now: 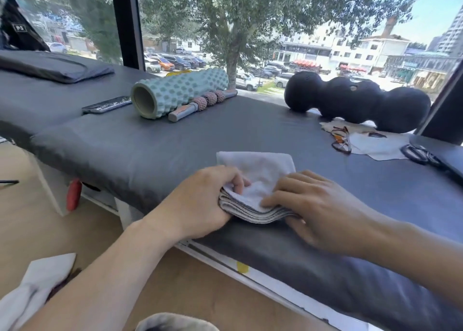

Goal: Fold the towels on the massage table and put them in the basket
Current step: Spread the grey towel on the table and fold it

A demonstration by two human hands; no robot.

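A white towel [258, 173], folded into several layers, lies near the front edge of the dark grey massage table [150, 145]. My left hand [203, 203] grips the towel's left end, thumb on top and fingers curled under the layers. My right hand [315, 205] rests on the towel's right side, fingers pinching the stacked edges. At the bottom left, white cloth [37, 280] lies in what may be the basket, mostly cut off by the frame edge.
On the table's far side lie a teal foam roller [175, 93], a massage stick [200, 104], a phone [106, 104] and a black peanut-shaped roller [355, 103]. Glasses [340, 140], paper sheets [375, 145] and scissors [418, 154] lie at the right. A folded dark pad [55, 66] sits far left.
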